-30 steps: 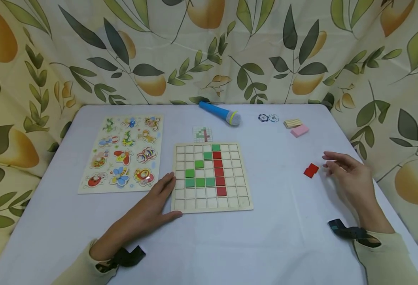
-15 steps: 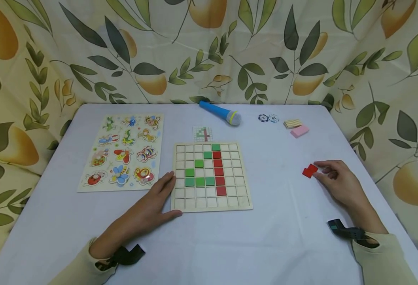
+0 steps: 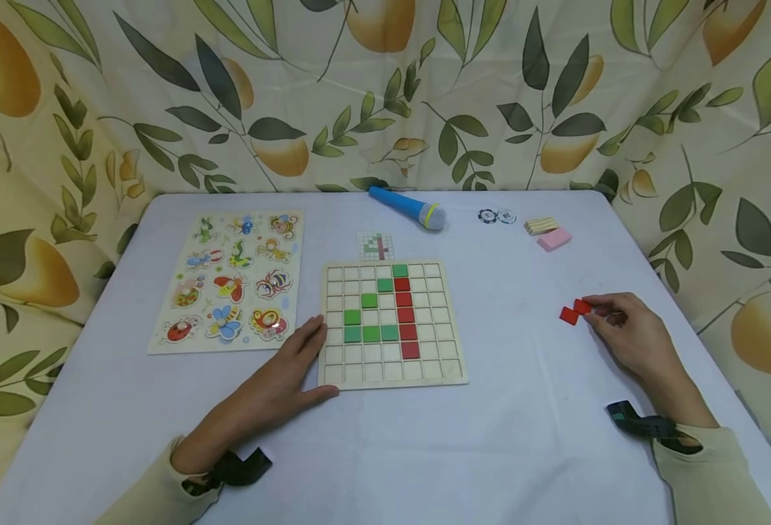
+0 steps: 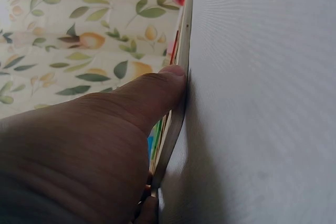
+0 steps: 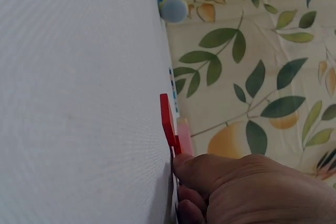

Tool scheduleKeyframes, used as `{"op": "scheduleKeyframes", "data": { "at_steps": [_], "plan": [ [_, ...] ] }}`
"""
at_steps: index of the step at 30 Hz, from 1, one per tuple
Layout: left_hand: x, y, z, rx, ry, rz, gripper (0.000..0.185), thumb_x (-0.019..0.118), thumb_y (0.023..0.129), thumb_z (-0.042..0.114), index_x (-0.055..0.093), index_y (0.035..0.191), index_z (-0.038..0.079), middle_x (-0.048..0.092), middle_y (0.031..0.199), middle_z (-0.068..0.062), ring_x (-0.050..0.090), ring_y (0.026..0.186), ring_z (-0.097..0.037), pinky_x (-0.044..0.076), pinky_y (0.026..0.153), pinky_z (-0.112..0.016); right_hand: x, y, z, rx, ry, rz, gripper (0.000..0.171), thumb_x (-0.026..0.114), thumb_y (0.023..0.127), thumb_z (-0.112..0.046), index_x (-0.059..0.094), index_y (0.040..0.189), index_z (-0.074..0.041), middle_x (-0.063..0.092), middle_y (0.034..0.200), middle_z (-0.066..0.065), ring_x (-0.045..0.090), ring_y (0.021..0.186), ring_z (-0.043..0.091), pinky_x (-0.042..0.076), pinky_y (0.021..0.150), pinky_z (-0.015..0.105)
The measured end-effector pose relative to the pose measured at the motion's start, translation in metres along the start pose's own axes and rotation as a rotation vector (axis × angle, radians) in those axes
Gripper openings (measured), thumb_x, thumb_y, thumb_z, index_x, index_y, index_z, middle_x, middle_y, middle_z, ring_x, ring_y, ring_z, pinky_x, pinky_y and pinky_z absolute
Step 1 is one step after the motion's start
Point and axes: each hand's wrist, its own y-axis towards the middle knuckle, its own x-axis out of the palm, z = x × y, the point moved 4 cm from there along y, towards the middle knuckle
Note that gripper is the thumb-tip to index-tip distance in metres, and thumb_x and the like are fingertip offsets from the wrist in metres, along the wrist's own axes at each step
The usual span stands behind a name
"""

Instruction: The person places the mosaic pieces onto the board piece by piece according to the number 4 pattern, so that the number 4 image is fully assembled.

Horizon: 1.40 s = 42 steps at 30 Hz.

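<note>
My right hand [image 3: 631,328] pinches a red square tile [image 3: 582,306] between thumb and fingers at the right of the table. Close beside that tile lies another red tile [image 3: 568,316], also seen in the right wrist view. A wooden grid board [image 3: 434,370] lies in the middle, with a column of red tiles [image 3: 405,315] and several green tiles [image 3: 371,334] in its squares. Around the board's near left corner rests my left hand [image 3: 276,386], fingers fairly straight along the left edge. In the left wrist view its thumb [image 4: 170,80] touches the board's near edge.
Behind the board lies a small pattern card [image 3: 375,246], and a blue toy microphone [image 3: 408,208] farther back. An insect picture board [image 3: 211,343] is at left. Two chips [image 3: 497,216], some cream sticks [image 3: 540,226] and a pink block [image 3: 554,240] sit back right.
My right hand has come in from the right, taken hold of one red tile and drawn it slightly away from the other. The left hand stays at the board.
</note>
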Motion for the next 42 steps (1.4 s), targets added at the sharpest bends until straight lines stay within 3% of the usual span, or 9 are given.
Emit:
{"op": "scheduleKeyframes", "data": {
  "at_steps": [5,8,13,16,20,25,31,42],
  "plan": [
    [0.003,0.000,-0.002,0.003,0.005,-0.012,0.105,0.078,0.095,0.052,0.017,0.172,0.014,0.005,0.183,-0.004,0.014,0.169,-0.032,0.040,0.127,-0.053,-0.001,-0.005,-0.006,0.003,0.031,-0.045,0.042,0.069,0.105,-0.022,0.061,0.141,-0.001,0.060,0.123,0.022,0.057,0.105,0.035,0.039,0.067,0.004],
    [0.003,0.001,-0.002,0.003,0.012,-0.017,0.105,0.078,0.095,0.052,0.017,0.172,0.014,0.005,0.183,-0.004,0.014,0.169,-0.031,0.039,0.128,-0.053,-0.005,-0.011,-0.019,-0.053,0.033,-0.046,0.040,0.071,0.104,-0.021,0.063,0.139,-0.004,0.063,0.123,0.019,0.060,0.104,0.024,0.039,0.070,0.002],
    [0.002,0.004,-0.001,0.001,0.010,-0.028,0.105,0.079,0.095,0.051,0.017,0.172,0.014,0.005,0.183,-0.003,0.013,0.169,-0.029,0.038,0.129,-0.052,-0.013,-0.022,-0.070,-0.276,0.042,-0.029,0.028,0.081,0.095,-0.010,0.073,0.122,-0.012,0.068,0.117,0.009,0.052,0.092,-0.010,0.044,0.074,0.001],
    [0.002,0.003,-0.001,-0.004,0.007,-0.031,0.106,0.079,0.095,0.050,0.017,0.172,0.013,0.005,0.183,-0.003,0.013,0.169,-0.029,0.037,0.129,-0.052,-0.008,-0.032,-0.115,-0.468,0.057,-0.061,0.030,0.086,0.087,-0.002,0.076,0.112,-0.016,0.069,0.110,0.002,0.056,0.089,-0.006,0.048,0.076,0.005],
    [0.002,0.002,-0.002,-0.004,0.012,-0.023,0.106,0.080,0.094,0.050,0.017,0.172,0.013,0.005,0.183,-0.004,0.014,0.169,-0.030,0.038,0.128,-0.052,0.016,-0.047,-0.170,-0.637,0.077,-0.232,0.028,0.085,0.088,-0.004,0.076,0.106,-0.024,0.067,0.110,-0.009,0.061,0.092,0.007,0.057,0.075,0.018],
    [0.003,0.001,-0.002,0.004,0.007,-0.013,0.105,0.079,0.095,0.050,0.018,0.172,0.013,0.005,0.183,-0.005,0.015,0.169,-0.032,0.040,0.127,-0.052,0.050,-0.062,-0.215,-0.766,0.116,-0.471,0.017,0.082,0.095,-0.014,0.074,0.104,-0.025,0.062,0.116,-0.013,0.061,0.097,0.005,0.059,0.077,0.022],
    [0.004,0.002,-0.002,0.003,0.005,-0.014,0.106,0.078,0.095,0.052,0.016,0.172,0.014,0.004,0.183,-0.003,0.014,0.169,-0.030,0.040,0.127,-0.051,0.078,-0.067,-0.234,-0.861,0.073,-0.529,0.013,0.081,0.096,-0.013,0.071,0.098,-0.021,0.060,0.113,-0.008,0.061,0.094,0.004,0.057,0.079,0.017],
    [-0.002,0.001,0.000,0.007,0.025,0.001,0.105,0.079,0.095,0.049,0.017,0.172,0.012,0.005,0.183,-0.005,0.015,0.169,-0.032,0.041,0.126,-0.051,0.091,-0.065,-0.249,-0.914,-0.042,-0.468,0.012,0.081,0.095,-0.008,0.075,0.095,-0.019,0.059,0.099,-0.004,0.055,0.089,0.007,0.053,0.072,0.015]
  ]
}}
